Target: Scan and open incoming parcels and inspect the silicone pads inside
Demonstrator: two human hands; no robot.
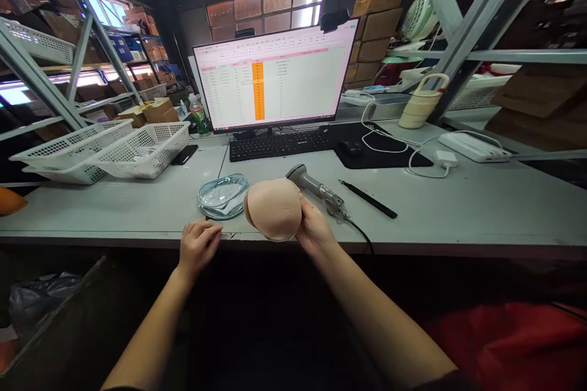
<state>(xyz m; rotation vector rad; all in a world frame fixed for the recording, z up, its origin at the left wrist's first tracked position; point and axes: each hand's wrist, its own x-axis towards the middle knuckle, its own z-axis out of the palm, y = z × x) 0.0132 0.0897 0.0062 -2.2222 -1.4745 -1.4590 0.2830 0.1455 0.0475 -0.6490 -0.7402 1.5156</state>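
Observation:
My right hand [314, 226] grips the right side of a beige, dome-shaped pad [274, 208] that looks like a bra cup. A second beige edge shows at its left side, and the rounded face is turned toward me. Some of my right fingers are hidden behind it. My left hand [198, 244] is at the desk's front edge, fingers curled together; what they hold, if anything, cannot be made out. Just beyond it lies a clear plastic pouch [222, 195] with a blue-grey rim. A grey barcode scanner [316, 186] rests behind the pad.
A black pen [369, 198] lies right of the scanner. Behind are a keyboard [282, 145], a mouse [350, 148] and a monitor [302, 79] showing a spreadsheet. White baskets [142, 153] and a phone [184, 154] are at left, a white charger [444, 159] with cables at right.

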